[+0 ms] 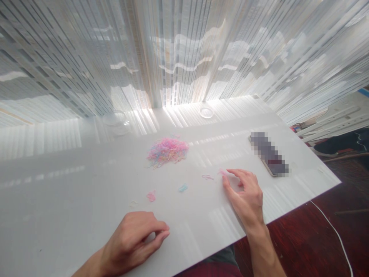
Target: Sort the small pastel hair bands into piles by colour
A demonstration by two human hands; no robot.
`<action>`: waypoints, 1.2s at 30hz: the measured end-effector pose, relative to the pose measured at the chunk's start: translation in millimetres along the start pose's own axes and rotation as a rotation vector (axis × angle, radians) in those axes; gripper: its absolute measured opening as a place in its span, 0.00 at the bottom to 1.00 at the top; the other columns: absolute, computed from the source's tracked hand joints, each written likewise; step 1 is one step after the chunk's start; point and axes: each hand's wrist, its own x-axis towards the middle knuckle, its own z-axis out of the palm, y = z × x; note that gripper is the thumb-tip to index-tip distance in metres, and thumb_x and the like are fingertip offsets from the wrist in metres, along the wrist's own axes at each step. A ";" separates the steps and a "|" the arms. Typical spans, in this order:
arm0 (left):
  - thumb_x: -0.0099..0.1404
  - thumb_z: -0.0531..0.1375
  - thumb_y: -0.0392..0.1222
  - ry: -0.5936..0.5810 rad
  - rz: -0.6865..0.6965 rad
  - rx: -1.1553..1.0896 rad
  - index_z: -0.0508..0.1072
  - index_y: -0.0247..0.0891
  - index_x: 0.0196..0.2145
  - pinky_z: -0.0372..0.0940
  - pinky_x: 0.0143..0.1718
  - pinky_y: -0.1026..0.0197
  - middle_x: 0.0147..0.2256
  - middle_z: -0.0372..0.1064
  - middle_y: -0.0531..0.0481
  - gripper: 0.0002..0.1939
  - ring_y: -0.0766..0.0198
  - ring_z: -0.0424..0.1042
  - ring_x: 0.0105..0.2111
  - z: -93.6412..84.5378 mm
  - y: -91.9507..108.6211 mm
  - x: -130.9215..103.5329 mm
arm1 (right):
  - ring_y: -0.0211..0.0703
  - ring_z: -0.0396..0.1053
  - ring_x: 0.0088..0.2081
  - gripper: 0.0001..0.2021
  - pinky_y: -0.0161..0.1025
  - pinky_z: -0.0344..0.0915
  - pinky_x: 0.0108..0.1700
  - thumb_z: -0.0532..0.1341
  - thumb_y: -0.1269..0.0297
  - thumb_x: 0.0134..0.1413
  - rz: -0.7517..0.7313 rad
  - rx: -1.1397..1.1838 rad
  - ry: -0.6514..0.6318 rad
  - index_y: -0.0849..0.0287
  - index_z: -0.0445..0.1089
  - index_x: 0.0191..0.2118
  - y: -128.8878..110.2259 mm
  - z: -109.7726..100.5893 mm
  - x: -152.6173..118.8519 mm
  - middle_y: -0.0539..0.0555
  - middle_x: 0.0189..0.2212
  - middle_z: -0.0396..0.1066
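A heap of thin pastel strands (167,151), pink, blue and yellow, which look like small elastic bands, lies mid-table. In front of it are small sorted-looking bits: a pink clump (151,196), a blue clump (183,187), a mauve pair of strands (207,177) and faint whitish strands (133,203). My right hand (245,192) rests at a light pink clump (222,172), thumb and forefinger apart on either side of its near end. Near the table's front, my left hand (138,238) is closed, thumb tip against forefinger; anything pinched there is too small to make out.
A phone (268,154), its screen blurred out, lies on the white table (86,200) at right. Two clear round dishes or lids (206,112) are by the striped curtain (173,50) at the back. A white cable (334,227) trails over the dark red floor.
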 end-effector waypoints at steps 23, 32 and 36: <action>0.70 0.59 0.30 0.021 0.009 0.011 0.74 0.39 0.37 0.57 0.24 0.64 0.21 0.67 0.57 0.06 0.70 0.60 0.19 1.7 2.2 -1.2 | 0.45 0.72 0.34 0.11 0.43 0.72 0.37 0.61 0.57 0.65 0.071 0.073 0.013 0.57 0.79 0.40 -1.6 -2.2 4.1 0.56 0.35 0.77; 0.71 0.59 0.32 0.095 0.008 0.120 0.74 0.39 0.39 0.61 0.25 0.67 0.24 0.71 0.56 0.05 0.71 0.63 0.20 -37.5 2.8 24.1 | 0.41 0.70 0.28 0.06 0.39 0.70 0.32 0.61 0.68 0.65 -0.196 0.322 -0.101 0.55 0.76 0.41 -40.1 -11.7 -15.8 0.51 0.28 0.75; 0.73 0.57 0.39 -0.004 -0.212 0.225 0.77 0.38 0.44 0.65 0.28 0.67 0.34 0.78 0.51 0.08 0.71 0.70 0.25 -69.4 -13.6 54.4 | 0.38 0.71 0.28 0.08 0.35 0.70 0.31 0.60 0.74 0.64 -0.363 0.512 -0.290 0.56 0.75 0.44 -60.2 -1.2 -27.6 0.50 0.28 0.74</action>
